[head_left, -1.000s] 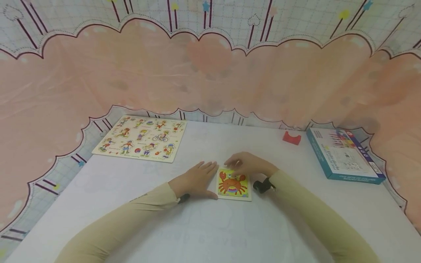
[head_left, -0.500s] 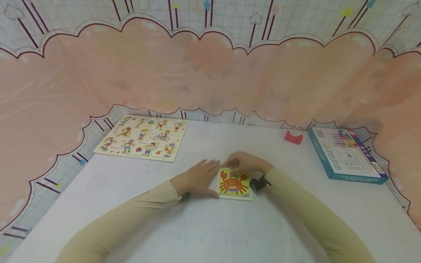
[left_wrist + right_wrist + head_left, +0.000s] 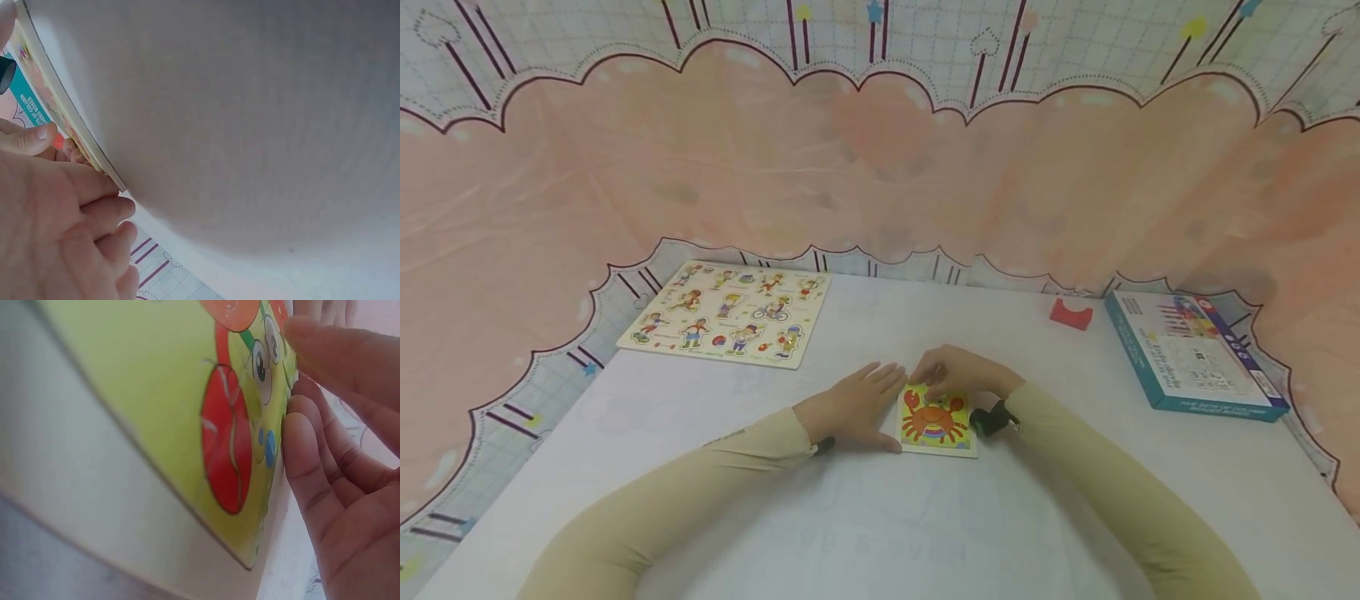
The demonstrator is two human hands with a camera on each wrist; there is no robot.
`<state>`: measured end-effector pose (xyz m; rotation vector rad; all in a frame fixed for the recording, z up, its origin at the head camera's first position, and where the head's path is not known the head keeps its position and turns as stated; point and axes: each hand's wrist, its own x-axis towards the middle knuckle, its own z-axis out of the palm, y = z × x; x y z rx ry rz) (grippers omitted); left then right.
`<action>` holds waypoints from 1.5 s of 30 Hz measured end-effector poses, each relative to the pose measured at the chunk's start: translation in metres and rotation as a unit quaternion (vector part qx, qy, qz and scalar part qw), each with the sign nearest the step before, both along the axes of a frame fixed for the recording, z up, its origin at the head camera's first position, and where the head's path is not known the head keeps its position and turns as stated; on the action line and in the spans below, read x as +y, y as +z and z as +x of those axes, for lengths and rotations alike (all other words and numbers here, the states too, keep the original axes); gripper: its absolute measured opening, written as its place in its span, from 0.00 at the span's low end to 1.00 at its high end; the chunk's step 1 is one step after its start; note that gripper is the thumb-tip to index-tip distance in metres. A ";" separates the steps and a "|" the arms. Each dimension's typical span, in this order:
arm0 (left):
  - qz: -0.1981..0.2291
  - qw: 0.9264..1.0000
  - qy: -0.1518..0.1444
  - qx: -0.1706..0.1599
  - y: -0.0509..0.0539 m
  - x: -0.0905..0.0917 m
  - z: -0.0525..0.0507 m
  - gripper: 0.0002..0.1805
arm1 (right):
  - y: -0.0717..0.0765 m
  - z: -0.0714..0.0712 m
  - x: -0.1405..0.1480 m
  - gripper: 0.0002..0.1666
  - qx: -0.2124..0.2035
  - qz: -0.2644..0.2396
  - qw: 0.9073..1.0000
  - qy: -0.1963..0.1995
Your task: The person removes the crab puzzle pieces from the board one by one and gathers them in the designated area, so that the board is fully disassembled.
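Observation:
A small square crab puzzle [image 3: 934,427], yellow with a red crab in a pale frame, lies on the white table. Along its left side rests my left hand [image 3: 853,410], fingers extended toward the far left corner and thumb by the near left corner. My right hand [image 3: 964,371] is at the far edge, with curled fingers against that edge and the thumb over the picture. In the right wrist view, the right fingers [image 3: 306,450] meet the edge of the picture. The left wrist view shows the left fingers [image 3: 103,212] touching the frame's corner.
At the far left lies a wooden board [image 3: 722,315] with pictures of children. A red notched block [image 3: 1071,314] sits far right, beside a teal and white flat box [image 3: 1195,354]. A patterned pink cloth [image 3: 880,175] hangs behind the table [image 3: 880,525].
My right hand has shifted slightly left along the puzzle's far edge, its thumb now lower over the crab's eyes. The left hand keeps its place beside the puzzle.

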<state>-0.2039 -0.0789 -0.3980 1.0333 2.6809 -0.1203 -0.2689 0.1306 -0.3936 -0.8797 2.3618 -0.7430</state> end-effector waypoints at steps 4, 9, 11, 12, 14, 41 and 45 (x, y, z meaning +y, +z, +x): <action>-0.006 1.000 -0.002 0.004 0.001 0.000 0.000 0.57 | 0.000 -0.001 0.000 0.17 -0.002 0.000 1.000 -0.001; -0.011 1.000 -0.002 0.008 0.000 0.000 0.000 0.57 | -0.001 -0.002 0.000 0.15 -0.008 -0.004 1.000 -0.007; -0.010 1.000 -0.002 0.009 0.000 0.000 0.000 0.58 | -0.001 -0.002 0.001 0.15 -0.010 -0.010 1.000 -0.009; -0.008 1.000 -0.001 0.009 0.000 0.000 0.000 0.58 | 0.000 -0.001 0.001 0.15 -0.010 -0.013 1.000 -0.009; -0.004 1.000 0.000 0.007 0.000 0.000 0.000 0.58 | 0.000 0.000 0.001 0.15 -0.010 -0.022 1.000 -0.010; 0.001 1.000 0.005 0.000 0.001 -0.001 0.002 0.57 | -0.001 0.010 -0.006 0.13 0.027 -0.014 0.998 -0.049; 0.003 1.000 0.007 -0.003 0.000 -0.001 0.003 0.57 | -0.003 0.010 -0.006 0.12 0.026 -0.019 0.998 -0.060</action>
